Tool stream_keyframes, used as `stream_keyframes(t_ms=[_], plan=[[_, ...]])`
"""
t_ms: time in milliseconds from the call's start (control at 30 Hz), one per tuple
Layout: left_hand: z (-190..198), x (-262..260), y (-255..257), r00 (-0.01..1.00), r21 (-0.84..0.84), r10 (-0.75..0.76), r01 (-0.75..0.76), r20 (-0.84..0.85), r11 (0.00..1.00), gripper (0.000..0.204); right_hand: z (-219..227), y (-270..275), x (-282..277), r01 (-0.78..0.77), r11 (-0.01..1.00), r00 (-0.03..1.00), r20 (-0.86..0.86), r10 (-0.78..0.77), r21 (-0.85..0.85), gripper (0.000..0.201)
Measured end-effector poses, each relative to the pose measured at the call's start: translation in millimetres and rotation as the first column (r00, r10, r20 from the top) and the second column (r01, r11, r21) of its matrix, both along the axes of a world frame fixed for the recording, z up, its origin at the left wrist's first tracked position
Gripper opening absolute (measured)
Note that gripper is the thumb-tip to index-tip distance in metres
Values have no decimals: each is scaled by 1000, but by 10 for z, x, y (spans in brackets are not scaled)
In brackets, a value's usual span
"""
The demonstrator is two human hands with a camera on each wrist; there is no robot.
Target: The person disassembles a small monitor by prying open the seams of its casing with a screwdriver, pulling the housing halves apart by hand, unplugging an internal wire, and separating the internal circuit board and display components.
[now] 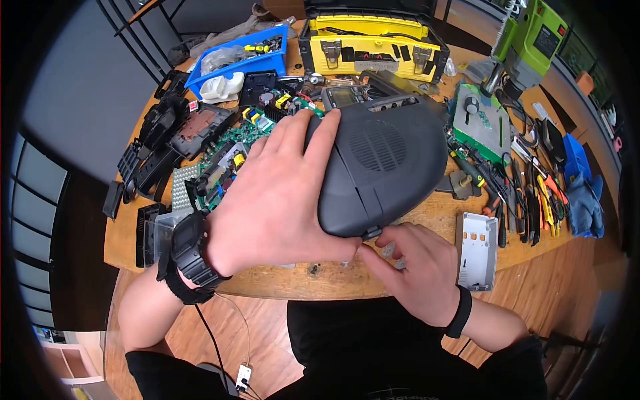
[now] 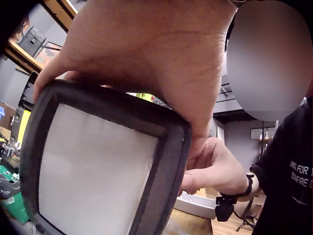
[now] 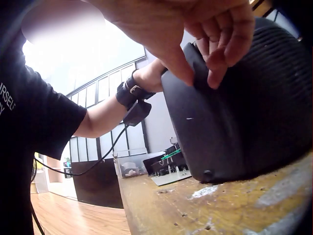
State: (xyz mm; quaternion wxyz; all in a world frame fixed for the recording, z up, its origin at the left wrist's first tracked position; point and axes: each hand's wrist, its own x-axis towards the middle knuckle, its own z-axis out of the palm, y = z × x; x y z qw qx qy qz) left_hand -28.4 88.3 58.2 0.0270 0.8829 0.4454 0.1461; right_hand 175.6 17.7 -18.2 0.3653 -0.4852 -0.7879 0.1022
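Note:
A dark grey plastic device (image 1: pixel 407 170) with a round vent grille is held over the front of the bench. The left hand (image 1: pixel 270 193) spans its left side, fingers spread over the casing and thumb at the near edge. In the left wrist view this hand (image 2: pixel 142 54) grips the frame around a pale flat panel (image 2: pixel 98 166). At the near edge the right hand (image 1: pixel 423 270) has thumb and forefinger close together on a small part of the casing. The right wrist view shows the right hand's fingertips (image 3: pixel 214 81) at a seam of the device (image 3: pixel 249 132); what they pinch is partly hidden.
Circuit boards (image 1: pixel 220 167) and black plastic parts lie on the left of the bench (image 1: pixel 300 283). A blue bin (image 1: pixel 277 50) and yellow toolbox (image 1: pixel 373 50) stand behind. To the right are a green drill press (image 1: pixel 533 47), several hand tools and a white plastic case (image 1: pixel 477 250).

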Motion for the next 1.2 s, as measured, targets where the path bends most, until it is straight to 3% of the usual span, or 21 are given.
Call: stream_keyframes(t_ms=[133,600,800,867,933,1067,1167,1200], plan=[[0,23,-4,1000,-12,7,-6,26,1000,118,-40,25,-11,27,994,1000,-16,-26,104,23],[12,-24,10,997,-53,-16,20,81,998,118,-150,70,2,-66,989,998,-17,68,130,31],[3,22,-28,1000,-4,-1,1,-3,1000,120,-185,49,17,-47,993,999,10,46,113,30],[12,51,-36,987,59,46,-37,-151,998,123,-119,39,30,-57,994,998,33,54,98,30],[30,49,-21,988,40,31,-25,-150,999,124,2,25,86,-122,992,991,44,123,-43,31],[53,50,-2,988,-9,6,-8,-153,1000,126,356,208,430,-284,957,954,112,277,53,34],[43,72,-2,990,-5,6,-7,-138,1000,125,671,487,521,-341,931,923,232,306,129,51],[51,90,-3,991,-12,10,-12,-131,1000,124,752,579,466,-364,928,893,313,323,81,67]])
